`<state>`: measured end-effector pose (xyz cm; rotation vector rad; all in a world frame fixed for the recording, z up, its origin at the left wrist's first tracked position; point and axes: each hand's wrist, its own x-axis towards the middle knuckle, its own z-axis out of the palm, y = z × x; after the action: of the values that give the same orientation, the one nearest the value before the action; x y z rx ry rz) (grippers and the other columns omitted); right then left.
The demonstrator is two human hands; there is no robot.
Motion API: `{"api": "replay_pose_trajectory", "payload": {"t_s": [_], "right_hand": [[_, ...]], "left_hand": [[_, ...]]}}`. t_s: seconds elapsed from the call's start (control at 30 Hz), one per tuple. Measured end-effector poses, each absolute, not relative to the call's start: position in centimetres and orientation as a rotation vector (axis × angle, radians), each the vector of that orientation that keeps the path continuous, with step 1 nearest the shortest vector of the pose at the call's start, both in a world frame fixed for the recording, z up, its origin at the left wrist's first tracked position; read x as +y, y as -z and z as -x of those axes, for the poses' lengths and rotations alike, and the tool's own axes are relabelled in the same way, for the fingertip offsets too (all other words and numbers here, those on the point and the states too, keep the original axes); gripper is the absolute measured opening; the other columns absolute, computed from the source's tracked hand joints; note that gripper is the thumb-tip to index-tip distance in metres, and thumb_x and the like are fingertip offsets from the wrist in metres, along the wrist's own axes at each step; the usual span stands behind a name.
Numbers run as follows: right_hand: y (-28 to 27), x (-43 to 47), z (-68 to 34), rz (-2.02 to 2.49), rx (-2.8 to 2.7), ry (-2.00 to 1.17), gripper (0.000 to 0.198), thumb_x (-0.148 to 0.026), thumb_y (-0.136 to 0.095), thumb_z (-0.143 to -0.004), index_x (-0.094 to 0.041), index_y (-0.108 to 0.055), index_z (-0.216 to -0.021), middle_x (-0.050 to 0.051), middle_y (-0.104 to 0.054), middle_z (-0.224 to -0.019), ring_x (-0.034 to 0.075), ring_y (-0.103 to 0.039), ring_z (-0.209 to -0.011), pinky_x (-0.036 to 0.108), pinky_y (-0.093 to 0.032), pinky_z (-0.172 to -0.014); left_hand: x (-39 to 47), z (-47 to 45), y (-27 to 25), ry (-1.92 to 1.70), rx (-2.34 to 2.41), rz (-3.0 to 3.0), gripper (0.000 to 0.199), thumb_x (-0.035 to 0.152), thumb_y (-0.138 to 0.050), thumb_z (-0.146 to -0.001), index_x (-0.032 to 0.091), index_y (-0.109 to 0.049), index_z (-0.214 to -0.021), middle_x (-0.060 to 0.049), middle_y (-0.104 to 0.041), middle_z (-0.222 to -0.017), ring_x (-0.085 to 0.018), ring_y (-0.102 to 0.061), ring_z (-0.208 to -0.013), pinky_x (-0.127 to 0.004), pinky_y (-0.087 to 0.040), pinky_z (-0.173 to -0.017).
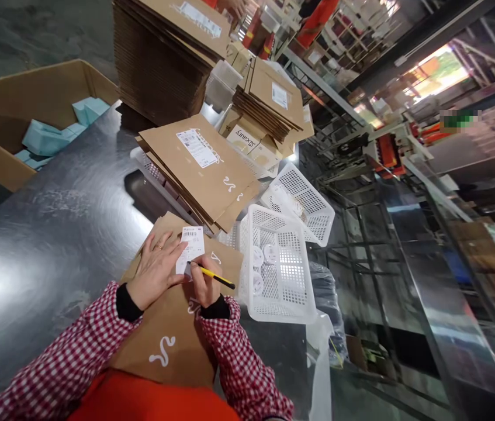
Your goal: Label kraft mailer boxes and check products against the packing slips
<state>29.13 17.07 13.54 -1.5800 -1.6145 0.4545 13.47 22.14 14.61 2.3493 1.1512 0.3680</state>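
Note:
A flat brown cardboard piece [144,333] with white printed squiggles lies before me on the metal table. Stuck on its upper part is a white printed label [193,237]. My left hand [156,270] rests open on the cardboard, fingers spread, its fingertips at the label's left edge. In my right hand [206,283] is a yellow and black pen [217,276], its tip down at the label's lower part. Just beyond lies a stack of labelled flat cardboard [214,169] on a plastic basket.
Right of my hands stands a white perforated basket [281,301] holding several round white items [269,254]; another white basket [317,219] lies tilted behind it. Tall cardboard stacks [159,64] rise at the back. A carton [65,73] with light-blue pieces is at the left.

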Motion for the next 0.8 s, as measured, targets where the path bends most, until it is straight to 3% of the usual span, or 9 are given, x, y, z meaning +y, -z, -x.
{"api": "replay_pose_trajectory", "payload": {"t_s": [0.67, 0.8], "right_hand": [[-12.4, 16.6, -29.2, 1.67, -1.417, -0.479, 0.021, -0.024, -0.048, -0.08, -0.021, -0.048, -0.059, -0.002, -0.048, -0.057, 0.014, -0.044, -0.056, 0.029, -0.034, -0.057], [-12.3, 16.7, -29.6, 1.707, -1.049, -0.337, 0.023, -0.038, -0.047, -0.086, -0.019, -0.058, -0.078, 0.001, -0.055, -0.068, 0.015, -0.05, -0.063, 0.029, -0.04, -0.061]], "left_hand": [[22.1, -13.5, -14.6, -0.426, 1.142, -2.337, 0.064, 0.032, -0.074, -0.078, 0.015, -0.051, -0.136, -0.013, -0.054, -0.141, -0.037, -0.034, -0.138, -0.062, -0.02, -0.113], [22.0, -13.3, -14.8, -0.455, 1.155, -2.328, 0.067, 0.031, -0.077, -0.074, 0.014, -0.052, -0.134, -0.015, -0.055, -0.139, -0.039, -0.035, -0.138, -0.063, -0.018, -0.114]]}}
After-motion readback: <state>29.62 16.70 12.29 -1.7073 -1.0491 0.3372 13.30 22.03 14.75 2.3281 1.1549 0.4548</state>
